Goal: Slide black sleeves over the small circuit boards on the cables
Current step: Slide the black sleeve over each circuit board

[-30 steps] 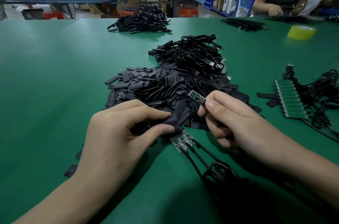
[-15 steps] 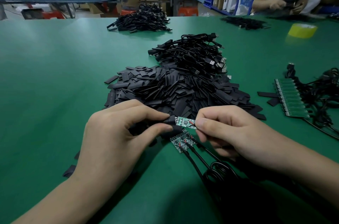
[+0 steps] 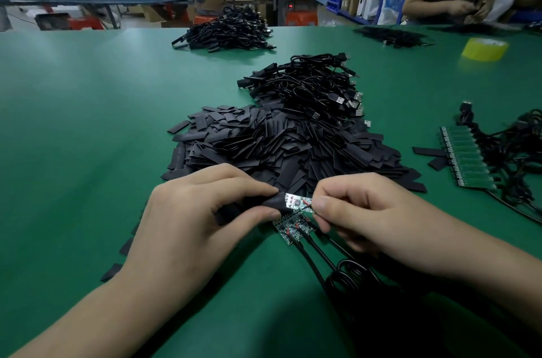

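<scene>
In the head view, the left hand point(image 3: 202, 211) pinches a black sleeve point(image 3: 271, 203) between thumb and forefinger, its open end facing right. The right hand point(image 3: 378, 217) grips a small circuit board point(image 3: 297, 201) at its right end, where the wires join it; the board's left end meets the mouth of the sleeve, and most of the board lies bare between the two hands. Just below, a few more bare circuit boards point(image 3: 289, 228) lie on the green tabletop point(image 3: 73, 123), each on a black cable point(image 3: 316, 261) that runs toward the near right into a coil.

Just beyond the hands sits a broad heap of loose black sleeves point(image 3: 278, 146), and behind it a pile of black USB cables point(image 3: 308, 88). To the right lies a panel of green circuit boards point(image 3: 466, 159) with tangled cables attached. A second cable pile point(image 3: 225, 32) rests at the far edge, and a roll of yellow tape point(image 3: 484, 49) at the far right. Other people work at the far side.
</scene>
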Motion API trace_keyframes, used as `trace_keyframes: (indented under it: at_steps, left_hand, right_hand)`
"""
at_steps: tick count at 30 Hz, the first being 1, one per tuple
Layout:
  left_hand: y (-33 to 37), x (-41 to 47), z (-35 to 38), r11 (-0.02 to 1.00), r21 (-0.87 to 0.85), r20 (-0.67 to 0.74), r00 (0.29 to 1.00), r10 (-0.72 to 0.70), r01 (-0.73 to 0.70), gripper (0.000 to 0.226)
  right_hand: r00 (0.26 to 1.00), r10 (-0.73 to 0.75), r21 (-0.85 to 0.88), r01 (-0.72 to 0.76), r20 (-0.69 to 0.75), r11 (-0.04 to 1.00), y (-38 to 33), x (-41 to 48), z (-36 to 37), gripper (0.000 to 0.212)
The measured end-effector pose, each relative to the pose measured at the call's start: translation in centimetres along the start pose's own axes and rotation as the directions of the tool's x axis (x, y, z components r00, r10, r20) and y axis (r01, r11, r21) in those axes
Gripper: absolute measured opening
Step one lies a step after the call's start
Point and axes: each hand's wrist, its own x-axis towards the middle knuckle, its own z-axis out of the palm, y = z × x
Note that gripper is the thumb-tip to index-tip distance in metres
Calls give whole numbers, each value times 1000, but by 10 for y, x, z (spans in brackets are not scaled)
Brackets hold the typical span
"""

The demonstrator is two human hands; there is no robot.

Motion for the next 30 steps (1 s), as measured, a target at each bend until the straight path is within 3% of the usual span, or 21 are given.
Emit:
trace_keyframes:
  at_steps: [2, 8, 10, 13, 15, 30]
  left_hand:
    - [-1, 0, 0, 1000, -4, 13, 1000, -14, 14, 21]
    - [-1, 0, 0, 1000, -1, 51, 999, 5, -5, 21]
    - [-1, 1, 0, 1000, 7, 41, 999, 25, -25, 20]
    - [0, 1, -3, 999, 21, 24, 999, 47, -47, 20]
    - [2, 0, -3, 998, 31, 27, 998, 59, -60, 20]
    - [7, 2, 3, 992, -98, 98, 991, 86, -76, 26]
  right_hand:
    - [997, -69, -208, 59, -41, 976, 0, -1, 1, 32]
    - [988, -136, -328, 107, -67, 939, 0, 0, 0, 30]
    - [996, -90, -248, 80, -29, 965, 2, 0, -2, 32]
    - [997, 10, 62, -14, 77, 998, 4, 1, -4, 32]
    - [992, 21, 160, -41, 127, 986, 4, 2, -3, 31]
    - [999, -12, 62, 8, 50, 998, 5, 2, 1, 31]
